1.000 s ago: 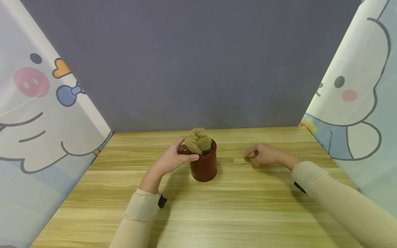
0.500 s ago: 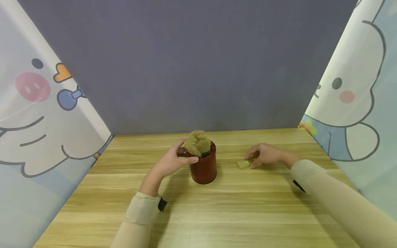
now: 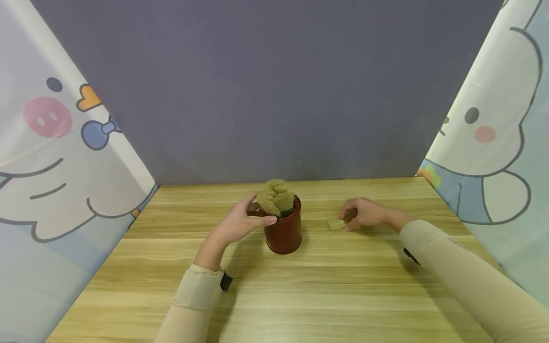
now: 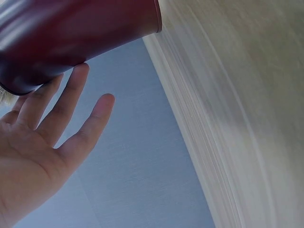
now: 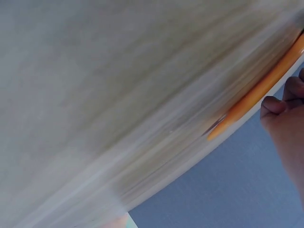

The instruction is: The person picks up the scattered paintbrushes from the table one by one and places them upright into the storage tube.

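A dark red cylindrical pot (image 3: 284, 237) stands upright on the table, with several tan brush heads (image 3: 276, 197) poking out of its top. My left hand (image 3: 237, 221) grips the pot near its rim, thumb at the front side. In the left wrist view, fingertips of the left hand (image 4: 42, 137) touch the wall of the pot (image 4: 80, 33). To the right, my right hand (image 3: 366, 213) pinches a flat paintbrush near its bristles (image 3: 336, 225), low at the tabletop. Its orange handle (image 5: 266, 85) appears in the right wrist view beside the curled fingers of the right hand (image 5: 287, 114).
The wood-grain table (image 3: 291, 295) stretches in front of both arms. A dark grey panel (image 3: 274, 95) rises behind its far edge. Cartoon-printed sheets (image 3: 51, 200) hang at left and right.
The right hand has shifted slightly and the paintbrush's bristles turned, with less of its metal band showing. The left hand keeps its hold on the pot.
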A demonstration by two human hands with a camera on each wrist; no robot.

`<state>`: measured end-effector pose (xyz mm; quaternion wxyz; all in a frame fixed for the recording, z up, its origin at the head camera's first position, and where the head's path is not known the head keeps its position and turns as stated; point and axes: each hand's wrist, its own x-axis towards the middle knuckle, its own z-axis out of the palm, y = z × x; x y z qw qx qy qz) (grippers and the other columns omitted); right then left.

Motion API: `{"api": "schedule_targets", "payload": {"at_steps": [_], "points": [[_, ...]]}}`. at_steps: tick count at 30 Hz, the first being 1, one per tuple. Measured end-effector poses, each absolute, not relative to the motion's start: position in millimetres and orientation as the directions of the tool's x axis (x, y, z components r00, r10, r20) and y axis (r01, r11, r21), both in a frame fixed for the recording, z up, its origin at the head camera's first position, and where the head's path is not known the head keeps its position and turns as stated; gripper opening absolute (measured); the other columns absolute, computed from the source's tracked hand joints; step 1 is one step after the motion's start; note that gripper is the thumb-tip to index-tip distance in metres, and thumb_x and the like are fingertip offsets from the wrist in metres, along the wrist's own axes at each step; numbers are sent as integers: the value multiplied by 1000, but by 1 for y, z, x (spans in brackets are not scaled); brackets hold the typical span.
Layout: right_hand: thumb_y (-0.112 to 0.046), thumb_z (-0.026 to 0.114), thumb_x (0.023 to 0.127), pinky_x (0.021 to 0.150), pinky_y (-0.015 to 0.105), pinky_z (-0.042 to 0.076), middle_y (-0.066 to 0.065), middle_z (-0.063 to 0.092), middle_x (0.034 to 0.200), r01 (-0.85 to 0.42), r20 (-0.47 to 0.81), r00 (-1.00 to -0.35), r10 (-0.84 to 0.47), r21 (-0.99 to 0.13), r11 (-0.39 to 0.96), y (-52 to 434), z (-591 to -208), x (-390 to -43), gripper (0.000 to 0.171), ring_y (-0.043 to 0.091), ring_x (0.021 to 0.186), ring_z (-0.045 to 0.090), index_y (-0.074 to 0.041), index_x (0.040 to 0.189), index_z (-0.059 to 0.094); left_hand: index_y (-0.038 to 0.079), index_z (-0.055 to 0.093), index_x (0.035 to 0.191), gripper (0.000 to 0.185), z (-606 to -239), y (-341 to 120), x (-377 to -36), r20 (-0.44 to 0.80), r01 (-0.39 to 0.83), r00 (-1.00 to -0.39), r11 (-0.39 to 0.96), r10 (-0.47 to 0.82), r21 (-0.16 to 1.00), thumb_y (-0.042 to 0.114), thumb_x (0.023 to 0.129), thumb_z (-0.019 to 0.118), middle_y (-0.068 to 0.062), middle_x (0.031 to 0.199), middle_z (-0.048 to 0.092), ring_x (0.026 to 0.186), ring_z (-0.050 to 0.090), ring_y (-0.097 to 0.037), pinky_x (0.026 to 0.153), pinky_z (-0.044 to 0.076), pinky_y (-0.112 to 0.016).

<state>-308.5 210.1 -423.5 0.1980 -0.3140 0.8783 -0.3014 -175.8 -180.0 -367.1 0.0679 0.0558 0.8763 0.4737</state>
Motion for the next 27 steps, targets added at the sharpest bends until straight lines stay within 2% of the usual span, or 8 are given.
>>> {"api": "schedule_targets", "payload": {"at_steps": [3, 6, 15, 18, 21, 27], "points": [[-21, 90, 87, 84, 31, 51, 10, 68, 114, -453, -132, -731, -669, -640, 621, 211, -423, -308, 27, 19, 98, 59, -9, 108, 78, 24, 21, 172, 108, -366, -180, -176, -70, 29, -985, 555, 158, 831, 56, 89, 84, -20, 158, 55, 146, 55, -38, 116, 49, -60], [-23, 90, 88, 86, 33, 52, 9, 69, 115, -466, -120, -736, -666, -623, 628, 211, -423, -309, 26, 19, 101, 61, -11, 109, 79, 24, 22, 171, 108, -365, -179, -176, -70, 29, -986, 564, 153, 826, 56, 89, 84, -20, 159, 54, 147, 53, -38, 116, 48, -60], [-24, 89, 88, 98, 51, 56, 8, 73, 117, -486, -113, -745, -657, -583, 651, 212, -402, -309, 29, 27, 111, 67, -10, 111, 78, 24, 20, 172, 108, -363, -178, -175, -77, 26, -985, 573, 156, 819, 56, 90, 83, -20, 159, 53, 149, 52, -38, 117, 47, -61], [-22, 86, 91, 106, 59, 54, 11, 74, 124, -500, -117, -734, -669, -573, 649, 211, -389, -309, 28, 41, 124, 66, -8, 114, 78, 24, 20, 172, 108, -363, -178, -175, -75, 27, -985, 572, 154, 820, 55, 90, 83, -21, 159, 54, 148, 53, -38, 117, 47, -61], [-21, 83, 94, 114, 64, 48, 15, 72, 135, -500, -132, -726, -675, -573, 649, 209, -377, -308, 27, 52, 137, 58, -7, 117, 77, 23, 20, 172, 108, -363, -178, -175, -72, 29, -986, 572, 153, 819, 54, 90, 83, -21, 158, 54, 148, 53, -38, 117, 47, -61], [-21, 83, 94, 117, 64, 46, 23, 64, 148, -472, -122, -743, -658, -602, 645, 198, -355, -311, 27, 54, 143, 52, -7, 117, 77, 22, 20, 172, 109, -363, -178, -174, -68, 33, -986, 579, 152, 814, 55, 90, 83, -20, 157, 55, 147, 54, -38, 118, 46, -61]]}}
